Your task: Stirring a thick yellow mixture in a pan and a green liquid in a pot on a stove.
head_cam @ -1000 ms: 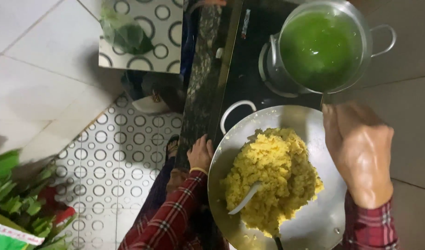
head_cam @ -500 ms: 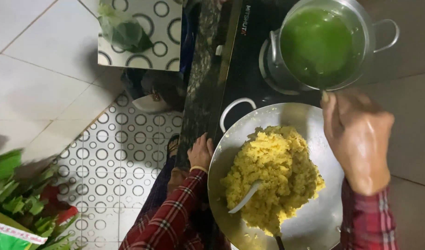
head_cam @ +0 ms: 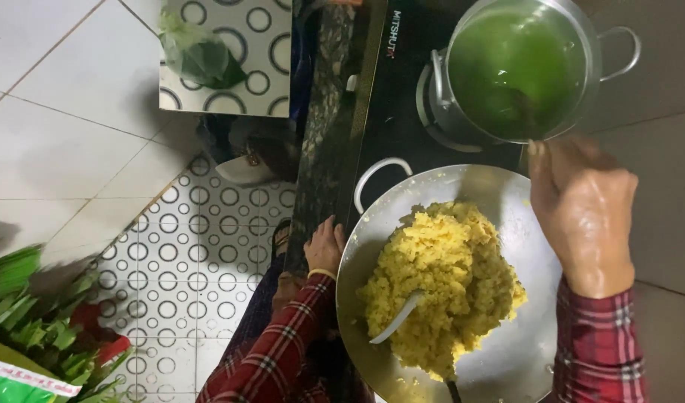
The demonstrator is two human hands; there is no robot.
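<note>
The right hand (head_cam: 585, 216) hovers, grip curled shut, between the steel pot of green liquid (head_cam: 518, 67) just beyond and the pan of yellow mash (head_cam: 443, 287); the left hand (head_cam: 324, 246) rests, fingers loose, at the pan's near-left rim by the surface's edge.

Dim, warm indoor light from overhead, soft glare on the metal pan (head_cam: 507, 224) and pot rim (head_cam: 589, 45), dark cooktop (head_cam: 402, 97) swallowing detail, right hand (head_cam: 585, 209) slightly motion-blurred, leaves (head_cam: 29, 321) at lower left smeared, grainy overall
</note>
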